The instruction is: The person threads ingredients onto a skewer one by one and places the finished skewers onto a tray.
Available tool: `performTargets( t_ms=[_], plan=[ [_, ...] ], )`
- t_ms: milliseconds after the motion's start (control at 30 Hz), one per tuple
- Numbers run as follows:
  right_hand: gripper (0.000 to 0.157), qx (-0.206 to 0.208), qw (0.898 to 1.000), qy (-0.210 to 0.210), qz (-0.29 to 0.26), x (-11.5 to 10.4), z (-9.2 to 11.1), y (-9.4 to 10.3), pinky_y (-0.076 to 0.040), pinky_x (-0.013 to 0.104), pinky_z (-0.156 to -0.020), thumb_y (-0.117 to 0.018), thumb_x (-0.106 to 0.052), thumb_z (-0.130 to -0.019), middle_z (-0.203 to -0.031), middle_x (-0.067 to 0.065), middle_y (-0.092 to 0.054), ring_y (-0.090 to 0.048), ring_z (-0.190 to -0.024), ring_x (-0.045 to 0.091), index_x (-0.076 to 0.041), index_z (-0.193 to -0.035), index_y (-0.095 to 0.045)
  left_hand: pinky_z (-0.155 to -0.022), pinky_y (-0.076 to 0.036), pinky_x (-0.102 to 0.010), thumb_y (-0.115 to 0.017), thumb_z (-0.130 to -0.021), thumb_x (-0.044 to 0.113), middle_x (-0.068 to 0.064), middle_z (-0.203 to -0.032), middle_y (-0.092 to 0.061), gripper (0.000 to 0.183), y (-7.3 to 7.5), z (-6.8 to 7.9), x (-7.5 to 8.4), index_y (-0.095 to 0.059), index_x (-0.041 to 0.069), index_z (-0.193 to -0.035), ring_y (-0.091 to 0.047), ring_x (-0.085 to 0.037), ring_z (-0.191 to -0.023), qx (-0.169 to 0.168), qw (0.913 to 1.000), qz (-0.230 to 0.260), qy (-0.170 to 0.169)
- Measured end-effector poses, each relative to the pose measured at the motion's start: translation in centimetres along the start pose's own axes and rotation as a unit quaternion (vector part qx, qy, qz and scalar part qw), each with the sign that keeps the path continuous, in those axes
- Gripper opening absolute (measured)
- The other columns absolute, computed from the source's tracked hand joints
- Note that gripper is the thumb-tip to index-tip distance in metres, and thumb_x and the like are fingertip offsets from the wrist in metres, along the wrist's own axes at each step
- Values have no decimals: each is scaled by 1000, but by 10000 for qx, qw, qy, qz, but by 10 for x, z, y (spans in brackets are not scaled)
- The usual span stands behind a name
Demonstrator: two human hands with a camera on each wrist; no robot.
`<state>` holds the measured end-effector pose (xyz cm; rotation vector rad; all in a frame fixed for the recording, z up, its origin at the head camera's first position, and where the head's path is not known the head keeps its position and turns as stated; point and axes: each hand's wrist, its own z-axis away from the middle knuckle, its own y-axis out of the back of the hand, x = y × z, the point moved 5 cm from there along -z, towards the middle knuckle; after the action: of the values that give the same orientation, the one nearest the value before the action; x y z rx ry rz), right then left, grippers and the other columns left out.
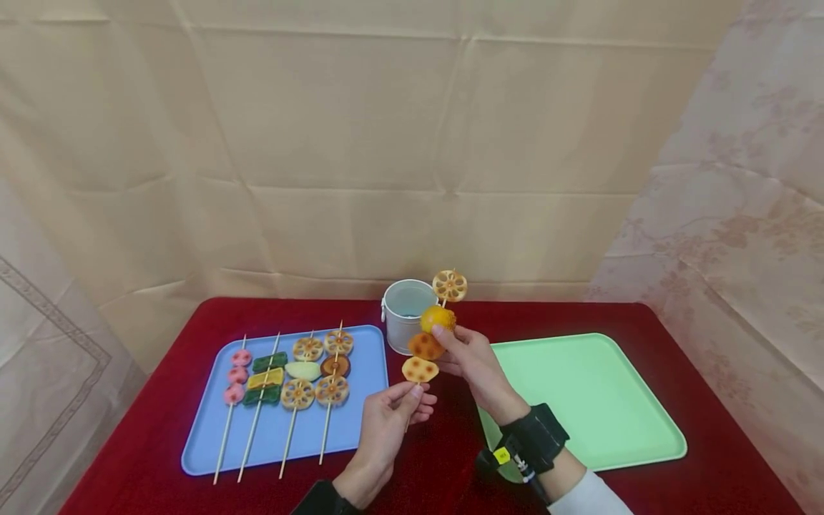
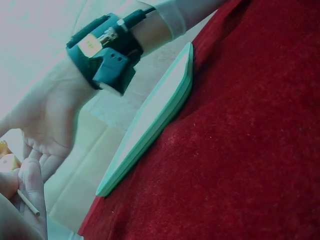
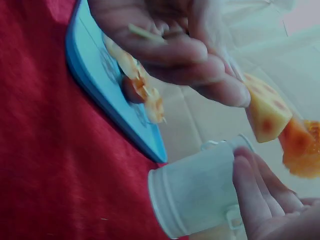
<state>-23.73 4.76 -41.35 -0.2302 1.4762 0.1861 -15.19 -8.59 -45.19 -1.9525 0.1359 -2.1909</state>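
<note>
A toy food skewer is held upright and slightly tilted between both hands. From the top it carries a lotus root slice (image 1: 450, 285), a yellow ball (image 1: 438, 319), a brown-spotted orange piece (image 1: 425, 346) and a paler spotted piece (image 1: 420, 370). My left hand (image 1: 389, 422) pinches the bare stick (image 2: 28, 202) just below the lowest piece. Thumb against the yellow ball, my right hand (image 1: 475, 366) grips the skewer from the right; its other fingers are partly hidden behind the food. In the right wrist view, the left hand (image 3: 175, 55) is above the right hand (image 3: 270, 200).
On the left, a blue tray (image 1: 206, 436) bears several skewers, including pink pieces (image 1: 239, 375) and green-and-yellow pieces (image 1: 265, 379). A white metal bucket (image 1: 400, 332) stands behind the hands. To the right lies a green tray (image 1: 599, 408), partly under the right forearm. Red cloth (image 1: 450, 472) covers the table.
</note>
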Motion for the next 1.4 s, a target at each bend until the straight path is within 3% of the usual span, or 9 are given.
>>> performTargets(
  t_ms=[167, 333, 467, 533, 733, 900, 1033, 1167, 1400],
  plan=[
    [64, 172, 9995, 147, -198, -11, -3, 2, -50, 35, -89, -66, -50, -85, -118, 15, -61, -63, -102, 23, -2, -126, -56, -71, -55, -28, -60, -95, 23, -14, -89, -72, 41, -1, 0, 1, -64, -13, -113, -69, -16, -78, -7, 10000, -13, -61],
    [49, -587, 9942, 174, -880, -9, -2, -2, -45, 37, -95, -50, -33, -97, -125, 22, -59, -59, -110, 27, 3, -130, -51, -71, -55, -27, -60, -95, 23, -14, -89, -72, 41, -2, 2, -1, -64, -13, -114, -68, -15, -77, -71, 9999, 23, 73],
    [51, -1209, 9839, 263, -1290, -6, -2, -5, -41, 41, -99, -40, -27, -99, -130, 21, -58, -53, -120, 29, 5, -138, -41, -72, -55, -27, -60, -95, 23, -13, -90, -72, 42, -3, 3, -2, -63, -13, -116, -68, -15, -77, -137, 9998, 73, 156],
    [52, -1256, 9821, 259, -1379, -6, -4, -5, -40, 42, -100, -42, -30, -99, -131, 20, -57, -51, -122, 31, 4, -139, -40, -72, -55, -27, -59, -96, 24, -13, -90, -72, 42, -3, 4, -3, -63, -13, -116, -68, -15, -78, -153, 9997, 63, 159],
    [62, -194, 9909, 256, -1308, -20, -17, 12, -46, 35, -94, -54, -48, -94, -125, 20, -59, -59, -109, 25, 1, -132, -46, -72, -55, -28, -58, -96, 21, -16, -91, -71, 39, -2, 6, -4, -63, -14, -114, -68, -16, -78, -147, 9999, 70, 8],
    [56, 618, 9939, 373, -831, -28, -26, 25, -50, 29, -87, -64, -46, -89, -109, 12, -61, -61, -99, 22, 3, -116, -58, -70, -55, -27, -59, -96, 18, -17, -89, -71, 38, 0, 5, -6, -63, -16, -112, -68, -16, -76, -76, 9998, 11, -167],
    [51, 623, 9967, 321, -416, -25, -26, 22, -51, 30, -86, -64, -42, -90, -108, 13, -63, -63, -98, 21, 5, -107, -61, -70, -55, -27, -60, -95, 20, -15, -89, -71, 39, 2, 5, -6, -64, -15, -112, -68, -16, -77, 0, 9999, -49, -115],
    [59, 445, 9983, 300, -239, -22, -23, 18, -50, 31, -88, -61, -48, -90, -113, 14, -63, -62, -101, 21, 4, -116, -58, -72, -55, -27, -60, -95, 21, -14, -90, -72, 41, 3, 6, -5, -63, -15, -114, -68, -16, -79, -38, 9999, 16, 103],
    [72, 272, 9974, 273, -610, -16, -16, 22, -50, 33, -89, -54, -57, -90, -116, 20, -58, -61, -101, 27, 5, -127, -51, -83, -51, -32, -59, -95, 27, -11, -101, -71, 44, 17, 8, 4, -64, -11, -118, -64, -21, -96, -30, 9995, -221, 229]
  ],
)
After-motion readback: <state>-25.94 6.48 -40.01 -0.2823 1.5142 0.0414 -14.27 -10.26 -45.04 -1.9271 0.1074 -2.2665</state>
